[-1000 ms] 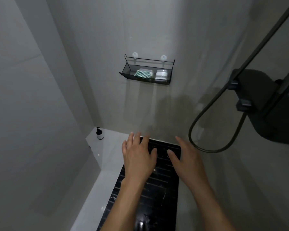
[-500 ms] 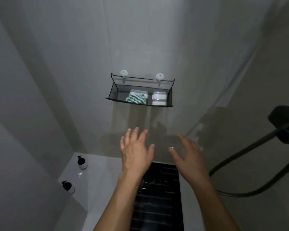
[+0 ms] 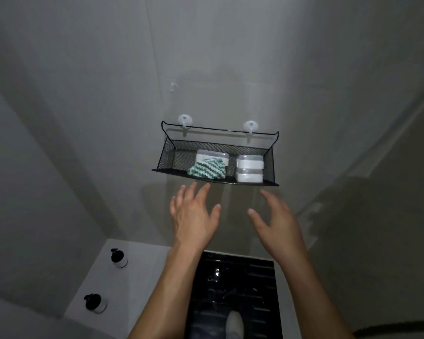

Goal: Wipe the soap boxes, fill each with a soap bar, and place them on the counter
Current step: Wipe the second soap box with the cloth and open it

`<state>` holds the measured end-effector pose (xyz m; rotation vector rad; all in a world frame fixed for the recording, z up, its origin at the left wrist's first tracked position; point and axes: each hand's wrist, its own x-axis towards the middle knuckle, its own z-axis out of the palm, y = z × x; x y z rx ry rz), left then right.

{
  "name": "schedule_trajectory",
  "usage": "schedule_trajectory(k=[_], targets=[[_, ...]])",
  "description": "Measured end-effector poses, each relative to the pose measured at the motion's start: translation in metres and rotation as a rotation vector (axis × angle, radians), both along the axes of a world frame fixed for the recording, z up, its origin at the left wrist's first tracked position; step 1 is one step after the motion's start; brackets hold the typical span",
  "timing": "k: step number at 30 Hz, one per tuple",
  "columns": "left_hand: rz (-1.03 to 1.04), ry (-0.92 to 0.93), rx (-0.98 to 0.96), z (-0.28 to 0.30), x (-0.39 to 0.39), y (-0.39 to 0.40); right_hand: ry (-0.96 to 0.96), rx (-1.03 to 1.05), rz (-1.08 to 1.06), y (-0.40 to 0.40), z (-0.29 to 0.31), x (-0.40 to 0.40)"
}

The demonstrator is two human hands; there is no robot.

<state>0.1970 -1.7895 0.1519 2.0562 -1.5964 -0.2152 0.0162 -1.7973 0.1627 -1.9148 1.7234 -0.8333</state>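
Left hand is hovering just below the wire basket, fingers spread and straight, holding nothing. Right hand is hanging level with it and a little apart, fingers loosely splayed, also carrying nothing. Neither is touching the basket.

Task things are sitting above and beyond both hands, inside the basket. A striped green-and-white cloth is lying bunched just above the left hand's fingertips, leaning against a clear soap box behind it. Two more soap boxes are standing stacked above the right hand, against the basket's right end. Cannot tell whether any box is holding soap. Cloth in front probably means it is meant to come out first, for wiping.

Basket is hanging from two white wall hooks, so judging it will swing or tip if pushed from beneath. Its front lip is lying low and open, giving access over the edge; its end walls are rising higher, closing off the sides. Stack is sitting tight to the right wall, so lifting up looks easier than sliding sideways.

Below the left forearm, a pale ledge is carrying two pump bottles, with bare room nearer the wrist, possibly the bench for finished boxes. Beneath both arms a dark slatted mat is lying.
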Motion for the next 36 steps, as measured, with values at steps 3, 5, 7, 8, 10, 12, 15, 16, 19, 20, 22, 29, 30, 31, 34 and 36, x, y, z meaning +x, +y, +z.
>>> schedule_trajectory(k=[3, 5, 7, 8, 10, 12, 15, 16, 19, 20, 22, 29, 30, 31, 34, 36], targets=[[0.028, -0.011, -0.006, 0.000, 0.011, -0.043, -0.021, -0.005, 0.040, -0.049, 0.000, 0.012], [0.048, -0.019, -0.006, 0.002, 0.017, -0.072, -0.033, -0.003, 0.069, -0.082, 0.003, 0.018], [0.063, -0.037, -0.009, 0.004, 0.022, -0.101, -0.037, 0.000, 0.092, -0.115, 0.008, 0.024], [0.066, -0.047, -0.006, 0.005, 0.024, -0.114, -0.034, 0.004, 0.105, -0.130, 0.010, 0.027], [0.064, -0.069, 0.016, 0.003, 0.028, -0.135, -0.026, 0.015, 0.134, -0.154, 0.013, 0.032], [0.040, -0.107, 0.074, 0.000, 0.032, -0.152, -0.025, 0.038, 0.155, -0.172, 0.015, 0.035], [0.003, -0.145, 0.155, -0.006, 0.038, -0.171, -0.035, 0.083, 0.167, -0.191, 0.014, 0.038], [0.000, -0.141, 0.170, -0.007, 0.039, -0.177, -0.041, 0.097, 0.168, -0.196, 0.014, 0.040], [-0.010, -0.115, 0.216, -0.010, 0.041, -0.192, -0.031, 0.134, 0.165, -0.211, 0.013, 0.045], [-0.023, -0.114, 0.228, -0.012, 0.041, -0.196, -0.023, 0.148, 0.158, -0.215, 0.013, 0.047], [-0.059, -0.123, 0.236, -0.016, 0.044, -0.201, -0.016, 0.175, 0.139, -0.220, 0.013, 0.052], [-0.190, -0.047, 0.172, -0.013, 0.068, -0.212, 0.039, 0.217, 0.106, -0.237, 0.011, 0.072], [-0.182, -0.006, 0.156, -0.010, 0.075, -0.212, 0.035, 0.231, 0.101, -0.240, 0.009, 0.076], [-0.163, 0.051, 0.145, -0.005, 0.083, -0.212, 0.032, 0.253, 0.095, -0.243, 0.008, 0.080], [-0.086, 0.242, 0.107, 0.005, 0.113, -0.216, 0.053, 0.334, 0.083, -0.250, 0.005, 0.094], [-0.032, 0.294, 0.086, 0.007, 0.126, -0.223, 0.077, 0.382, 0.079, -0.254, 0.002, 0.102]])
